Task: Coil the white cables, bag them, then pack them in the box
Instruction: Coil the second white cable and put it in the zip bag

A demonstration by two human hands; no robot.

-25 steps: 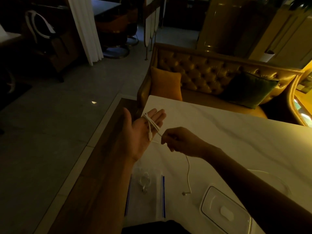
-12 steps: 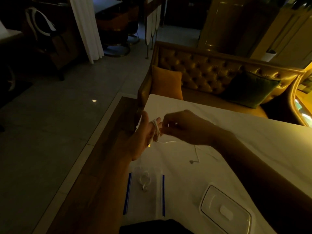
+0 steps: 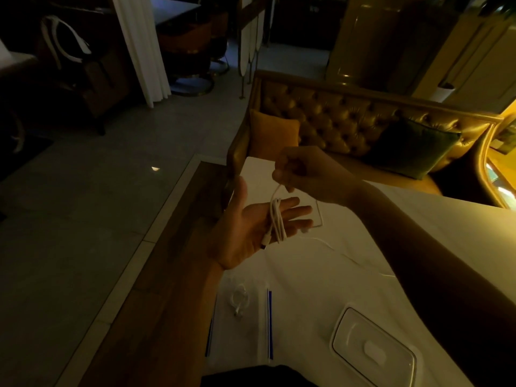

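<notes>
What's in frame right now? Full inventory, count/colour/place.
white cable: 1, white, looped across the open left palm, free end trailing onto the table
zip bag: 1, clear with blue edge strips, flat on the table near the camera, a small coiled white cable inside
box lid: 1, clear, flat on the table right of the bag
table: 1, white marble-look top
sofa: 1, tufted golden, behind the table
cushions: 2, orange at the sofa's left end, dark green at its right
curtain: 1, white, far left
left hand: palm up, open, cable laid over the fingers
right hand: above the left, pinching the cable
</notes>
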